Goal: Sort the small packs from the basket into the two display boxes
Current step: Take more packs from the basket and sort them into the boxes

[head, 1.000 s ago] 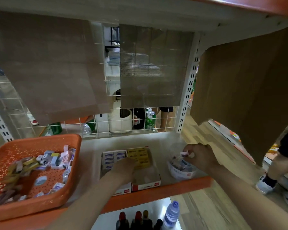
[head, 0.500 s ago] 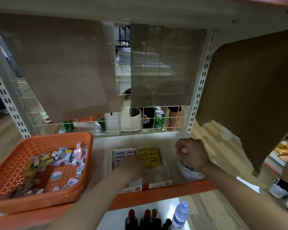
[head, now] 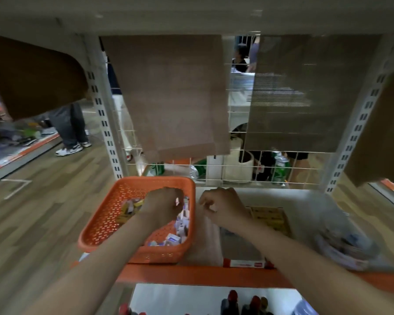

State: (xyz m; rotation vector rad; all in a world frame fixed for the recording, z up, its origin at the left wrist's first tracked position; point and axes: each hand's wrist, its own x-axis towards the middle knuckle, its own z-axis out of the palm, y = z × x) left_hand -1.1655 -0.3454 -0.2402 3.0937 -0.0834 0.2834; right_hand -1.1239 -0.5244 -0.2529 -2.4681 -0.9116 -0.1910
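The orange basket (head: 105, 221) stands on the shelf at centre left, with several small yellow, white and blue packs (head: 178, 237) in it. My left hand (head: 162, 203) is inside the basket, its fingers curled down around a pale small pack among the pile. My right hand (head: 221, 205) hovers just right of the basket's rim with its fingers curled; I see nothing in it. Behind my right forearm lie the two display boxes (head: 243, 263). Only the yellow packs (head: 268, 217) of the right box show; the left box is mostly hidden.
A blurred white bowl (head: 341, 253) with small packs sits on the shelf at the far right. A wire grid (head: 237, 173) backs the shelf, with cans behind it. Brown card sheets hang above. Bottles stand on the lower shelf (head: 243, 303). A person's legs are far left.
My left hand left the display boxes and went into the basket. My right hand moved left from the bowl to the basket's rim. The view swung left.
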